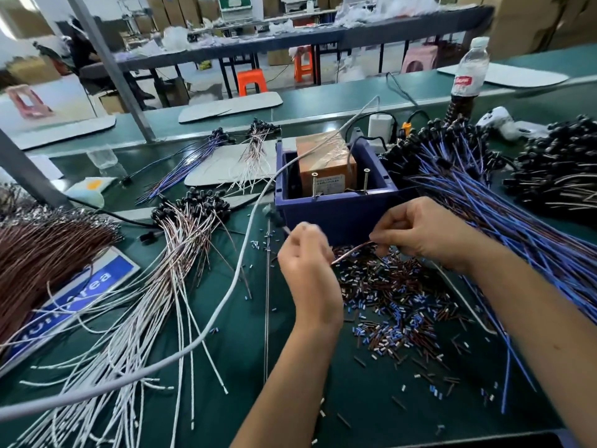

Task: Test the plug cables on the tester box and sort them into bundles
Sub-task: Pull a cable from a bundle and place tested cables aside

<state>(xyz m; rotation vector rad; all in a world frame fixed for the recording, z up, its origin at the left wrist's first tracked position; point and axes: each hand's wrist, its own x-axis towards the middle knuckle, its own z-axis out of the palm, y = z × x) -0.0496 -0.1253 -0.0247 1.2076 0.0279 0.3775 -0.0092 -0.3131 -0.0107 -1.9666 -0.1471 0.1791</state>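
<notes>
Both hands at frame centre pinch one cable (350, 251): left hand (307, 257) low end, right hand (423, 234) high end, axis rising rightward. Blue box (336, 205) behind holds taped orange block (323, 160), two screws upright.

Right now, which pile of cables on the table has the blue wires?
The big pile to the right of the blue box: the blue-wire pile fans toward the right forearm. The piles on the left are white and brown.
</notes>
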